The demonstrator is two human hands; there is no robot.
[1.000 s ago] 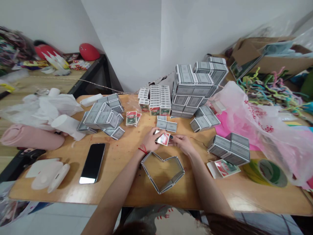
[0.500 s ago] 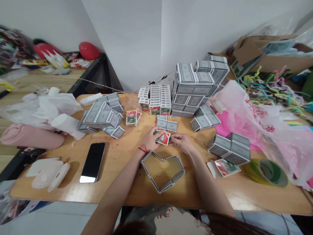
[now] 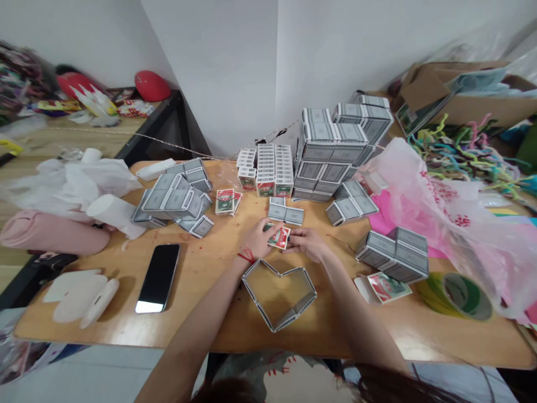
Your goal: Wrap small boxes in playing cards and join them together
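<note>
Between my hands is a red and green playing-card box [image 3: 278, 237], low over the table. My left hand [image 3: 259, 237] is closed on its left end, thumb across the top. At the box's right end is my right hand [image 3: 309, 243], its fingers bent against the edge; a small dark bit shows there. Nearer my body stands a heart-shaped frame [image 3: 311, 295] of joined card-box pieces. Just beyond my hands lie joined grey card boxes [image 3: 286, 213]. A loose pair of card packs [image 3: 225, 201] rests to the left.
Card boxes [image 3: 274, 168] stand in rows at the back, beside a tall stack of grey boxes [image 3: 331, 151]. Grey box clusters [image 3: 172, 196] sit left and right [image 3: 394, 254]. A phone [image 3: 158, 277], a tape roll [image 3: 455, 295] and a plastic bag [image 3: 444, 218] lie around.
The card box and the fingers at its right end have shifted slightly; the right fingers look a little more spread. The heart-shaped frame has stayed in place.
</note>
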